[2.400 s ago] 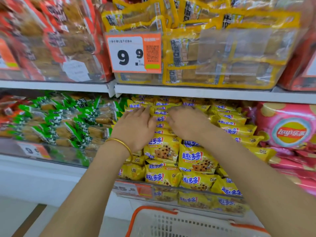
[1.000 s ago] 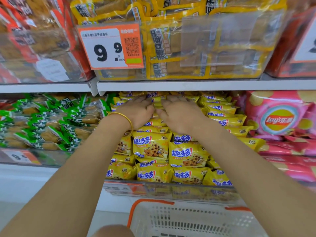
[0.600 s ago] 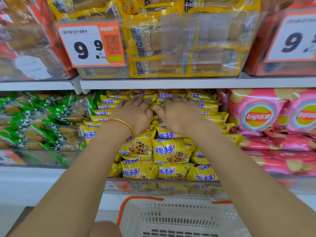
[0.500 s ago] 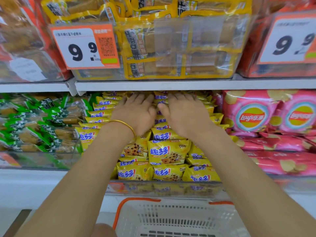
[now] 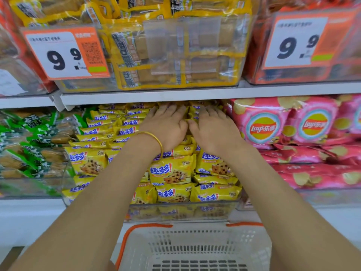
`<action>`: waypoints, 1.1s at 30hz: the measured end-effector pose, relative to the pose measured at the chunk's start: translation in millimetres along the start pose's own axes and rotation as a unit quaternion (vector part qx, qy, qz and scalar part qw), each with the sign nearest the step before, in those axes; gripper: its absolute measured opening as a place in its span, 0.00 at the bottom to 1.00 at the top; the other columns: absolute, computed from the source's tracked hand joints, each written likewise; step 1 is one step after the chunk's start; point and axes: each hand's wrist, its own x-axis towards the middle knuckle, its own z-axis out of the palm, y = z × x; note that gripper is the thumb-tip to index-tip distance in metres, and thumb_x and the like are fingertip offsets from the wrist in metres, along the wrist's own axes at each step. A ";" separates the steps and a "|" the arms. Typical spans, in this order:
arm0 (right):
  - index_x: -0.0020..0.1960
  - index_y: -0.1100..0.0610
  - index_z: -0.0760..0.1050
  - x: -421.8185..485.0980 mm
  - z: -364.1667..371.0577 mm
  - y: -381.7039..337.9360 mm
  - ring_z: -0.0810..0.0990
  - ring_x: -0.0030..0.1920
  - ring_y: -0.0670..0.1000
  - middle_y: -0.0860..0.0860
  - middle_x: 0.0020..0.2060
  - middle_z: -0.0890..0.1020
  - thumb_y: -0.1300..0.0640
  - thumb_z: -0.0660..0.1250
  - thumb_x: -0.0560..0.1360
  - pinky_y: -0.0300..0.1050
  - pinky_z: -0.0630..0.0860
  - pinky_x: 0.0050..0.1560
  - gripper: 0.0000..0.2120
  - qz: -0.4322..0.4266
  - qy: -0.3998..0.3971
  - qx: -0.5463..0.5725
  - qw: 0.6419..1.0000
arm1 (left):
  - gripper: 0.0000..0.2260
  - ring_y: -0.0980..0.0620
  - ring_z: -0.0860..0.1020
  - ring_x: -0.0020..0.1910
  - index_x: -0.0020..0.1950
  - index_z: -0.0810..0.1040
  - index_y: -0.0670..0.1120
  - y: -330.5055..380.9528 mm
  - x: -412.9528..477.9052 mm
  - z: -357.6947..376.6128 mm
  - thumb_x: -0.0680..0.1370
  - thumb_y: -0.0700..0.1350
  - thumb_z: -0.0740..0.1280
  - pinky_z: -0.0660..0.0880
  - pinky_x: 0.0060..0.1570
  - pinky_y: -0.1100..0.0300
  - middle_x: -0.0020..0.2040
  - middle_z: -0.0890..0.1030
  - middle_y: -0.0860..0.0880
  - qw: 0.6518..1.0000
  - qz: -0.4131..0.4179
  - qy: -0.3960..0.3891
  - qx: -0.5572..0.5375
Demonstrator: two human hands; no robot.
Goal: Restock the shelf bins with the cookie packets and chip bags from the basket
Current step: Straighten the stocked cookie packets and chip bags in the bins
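In the middle of the frame we see both hands stretched forward, side by side and palm down, on the heap of yellow cookie packets (image 5: 172, 171). The left hand (image 5: 166, 126) lies flat with its fingers straight and slightly spread, pressing on the packets at the back of the heap, and a gold bangle (image 5: 156, 139) circles its wrist. The right hand (image 5: 213, 128) lies just beside it, thumbs nearly touching, fingers likewise straight and gripping nothing. The tips of both hands reach under the white shelf board (image 5: 175, 94). The packets fill a clear bin (image 5: 181, 211) at centre. Pink chip bags (image 5: 263, 130) are stacked just to the right of it, and green packets (image 5: 29, 133) fill the left of the frame. Below the bin, at bottom centre, stands the white basket (image 5: 144, 225) with its orange rim, between the 2 forearms. Above the board, yellow packs (image 5: 175, 51) sit behind clear plastic. A price tag (image 5: 64, 53) at upper left reads 9.9, as does a second price tag (image 5: 297, 42) at upper right.
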 end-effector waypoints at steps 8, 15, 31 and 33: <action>0.76 0.60 0.53 10.0 5.4 -2.6 0.53 0.75 0.56 0.57 0.76 0.54 0.46 0.45 0.81 0.53 0.49 0.74 0.28 0.013 -0.031 -0.010 0.999 | 0.24 0.49 0.47 0.77 0.78 0.46 0.53 -3.5 9.7 6.6 0.82 0.55 0.43 0.45 0.74 0.49 0.79 0.49 0.47 0.998 -0.051 -0.044 0.003; 0.76 0.59 0.56 7.7 6.3 -0.9 0.55 0.75 0.56 0.56 0.75 0.57 0.46 0.46 0.82 0.52 0.52 0.73 0.27 0.000 -0.019 -0.001 1.000 | 0.24 0.46 0.49 0.77 0.78 0.46 0.54 -1.3 7.0 4.6 0.82 0.55 0.43 0.47 0.74 0.47 0.79 0.51 0.46 0.996 -0.065 -0.057 0.002; 0.70 0.60 0.68 -34.7 11.2 14.3 0.65 0.71 0.55 0.56 0.69 0.70 0.45 0.42 0.79 0.49 0.57 0.72 0.30 -0.097 0.130 0.058 0.985 | 0.23 0.52 0.46 0.77 0.78 0.48 0.55 8.6 -42.1 10.4 0.82 0.53 0.41 0.43 0.75 0.50 0.79 0.51 0.49 0.999 -0.016 0.024 -0.021; 0.66 0.63 0.72 -49.9 5.5 22.8 0.70 0.67 0.57 0.58 0.65 0.74 0.48 0.47 0.79 0.48 0.63 0.69 0.27 -0.126 0.173 0.120 0.969 | 0.28 0.51 0.49 0.77 0.78 0.53 0.52 8.5 -60.8 5.4 0.79 0.57 0.37 0.45 0.75 0.52 0.78 0.55 0.49 0.995 -0.009 0.086 -0.049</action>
